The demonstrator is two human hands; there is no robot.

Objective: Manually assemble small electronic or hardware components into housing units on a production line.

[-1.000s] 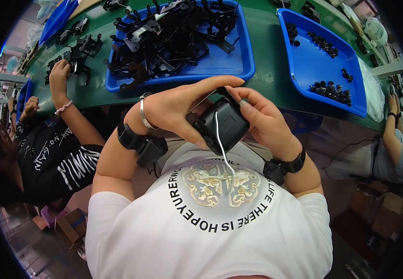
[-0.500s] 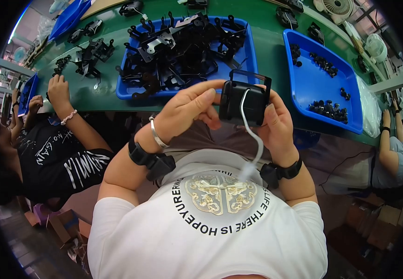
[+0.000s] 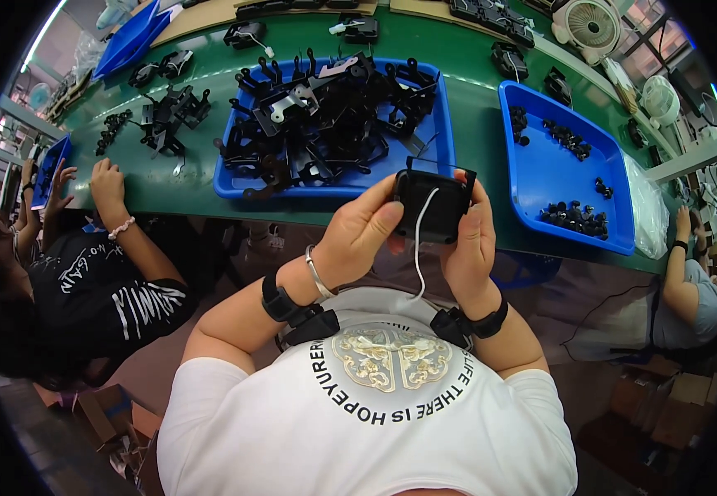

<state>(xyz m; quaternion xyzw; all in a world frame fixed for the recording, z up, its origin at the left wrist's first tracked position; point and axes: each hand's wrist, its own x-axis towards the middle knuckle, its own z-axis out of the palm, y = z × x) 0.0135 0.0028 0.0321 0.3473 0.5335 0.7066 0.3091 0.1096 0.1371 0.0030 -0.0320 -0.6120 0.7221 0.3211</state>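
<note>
Both my hands hold a black square plastic housing in front of my chest, just short of the green table's near edge. My left hand grips its left side, thumb on the face. My right hand wraps the right side. A thin white wire hangs from the housing's face down toward my white shirt. Behind the housing stands a blue tray piled with several black plastic brackets.
A second blue tray with small black parts is at the right. Loose black parts lie on the green table at the left. A person in a black shirt sits at my left, another person at my right. Small fans stand far right.
My hands have lifted the black housing away from my chest and forward toward the table edge. The white wire now hangs straight down from it.
</note>
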